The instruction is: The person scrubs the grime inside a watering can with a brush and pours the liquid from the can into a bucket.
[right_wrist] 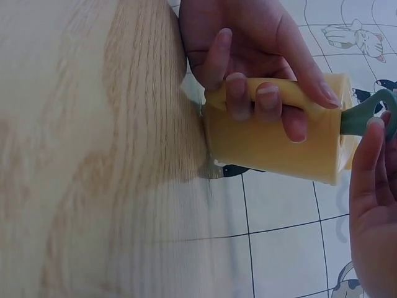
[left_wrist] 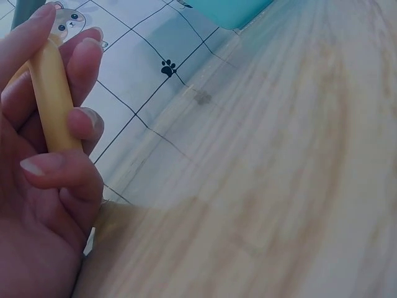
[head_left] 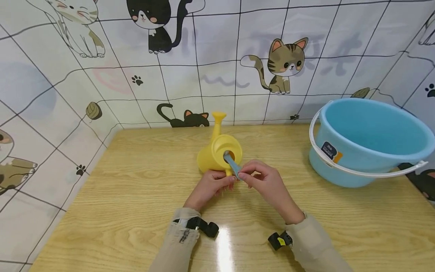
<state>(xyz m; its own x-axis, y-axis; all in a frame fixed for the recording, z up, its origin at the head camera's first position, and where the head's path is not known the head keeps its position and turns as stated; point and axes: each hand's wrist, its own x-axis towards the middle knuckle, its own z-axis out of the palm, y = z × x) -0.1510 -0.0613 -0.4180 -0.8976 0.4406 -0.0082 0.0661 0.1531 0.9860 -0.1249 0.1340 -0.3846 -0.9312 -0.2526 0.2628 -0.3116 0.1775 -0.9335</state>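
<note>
A yellow toy watering can (head_left: 208, 158) is on the wooden table, its spout toward the wall and its round opening toward me. My left hand (head_left: 211, 187) grips the can's handle (left_wrist: 53, 99), the fingers curled round it. In the opening sits a blue-green toy tool (head_left: 232, 164), slanting out; the inner end is hidden, so its kind cannot be told. The fingertips of my right hand (head_left: 266, 183) pinch the tool's outer end. The right wrist view shows a loop at that end of the tool (right_wrist: 360, 119), beside the can's rim.
A light blue bucket (head_left: 343, 170) with a white handle (head_left: 367, 175) stands at the right of the table (head_left: 136, 211). Behind and at both sides rises a wall covering (head_left: 217, 83) printed with cats and grid lines. Each sleeve carries a small black wrist camera.
</note>
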